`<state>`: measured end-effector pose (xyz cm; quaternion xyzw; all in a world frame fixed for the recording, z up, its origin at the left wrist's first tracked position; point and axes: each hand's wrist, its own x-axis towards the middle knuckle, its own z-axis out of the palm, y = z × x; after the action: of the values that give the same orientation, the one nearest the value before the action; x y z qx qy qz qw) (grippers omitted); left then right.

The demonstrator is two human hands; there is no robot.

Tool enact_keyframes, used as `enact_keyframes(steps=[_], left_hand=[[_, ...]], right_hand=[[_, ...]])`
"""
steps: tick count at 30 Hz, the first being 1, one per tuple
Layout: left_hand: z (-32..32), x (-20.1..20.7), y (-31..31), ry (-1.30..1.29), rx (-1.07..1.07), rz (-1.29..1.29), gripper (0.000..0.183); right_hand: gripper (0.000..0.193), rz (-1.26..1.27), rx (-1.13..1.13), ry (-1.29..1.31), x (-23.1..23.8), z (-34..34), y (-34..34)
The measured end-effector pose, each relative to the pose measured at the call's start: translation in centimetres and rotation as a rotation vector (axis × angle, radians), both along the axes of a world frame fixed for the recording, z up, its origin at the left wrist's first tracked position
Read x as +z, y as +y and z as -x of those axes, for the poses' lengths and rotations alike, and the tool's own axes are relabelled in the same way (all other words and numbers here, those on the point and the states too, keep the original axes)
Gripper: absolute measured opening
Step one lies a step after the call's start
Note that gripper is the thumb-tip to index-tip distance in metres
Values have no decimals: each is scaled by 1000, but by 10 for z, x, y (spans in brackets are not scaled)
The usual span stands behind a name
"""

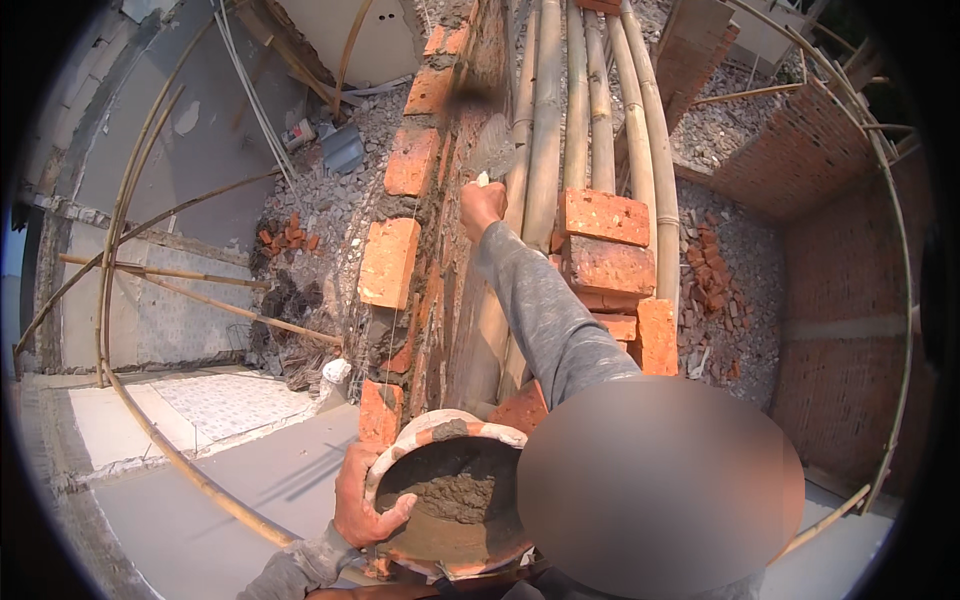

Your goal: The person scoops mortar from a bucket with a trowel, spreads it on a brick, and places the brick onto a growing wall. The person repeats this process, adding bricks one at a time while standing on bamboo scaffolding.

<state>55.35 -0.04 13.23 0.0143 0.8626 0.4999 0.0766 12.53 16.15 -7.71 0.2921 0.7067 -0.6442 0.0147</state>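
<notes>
My left hand (365, 500) is closed on the rim of a round bucket (405, 550), thumb inside and fingers outside. Wet grey mortar (460, 495) lies in the bucket, which is tilted toward me. Stretched far forward, my right hand (483, 210) grips the pale handle of a trowel (492, 148). The trowel's blade is over the board beside the brick course and looks smeared grey. Left of that hand runs a row of orange bricks (389, 262) with mortar between them and a string line along it. A large blurred patch hides the lower right, including my upper right arm.
Bamboo poles (577, 100) run away from me right of the course. A stack of bricks (607, 268) rests on them near my right forearm. Rubble and broken bricks (712, 285) lie below on the right. Bent bamboo poles (190, 280) cross the left side.
</notes>
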Motion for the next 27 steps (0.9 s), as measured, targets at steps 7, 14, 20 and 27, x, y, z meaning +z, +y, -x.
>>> enact_keyframes(steps=[7,14,20,27], left_hand=[[3,4,7,-61,6,1,56],[5,5,3,-29,-41,36,55],[-1,-2,1,-7,-27,44,55],[0,-2,-1,15,-76,66,56]], right_hand=[[36,-216,-22,-62,-17,29,6],[35,24,64,63,-14,44,25],[25,236,111,260,-28,49,37],[24,102,331,295,-53,65,30]])
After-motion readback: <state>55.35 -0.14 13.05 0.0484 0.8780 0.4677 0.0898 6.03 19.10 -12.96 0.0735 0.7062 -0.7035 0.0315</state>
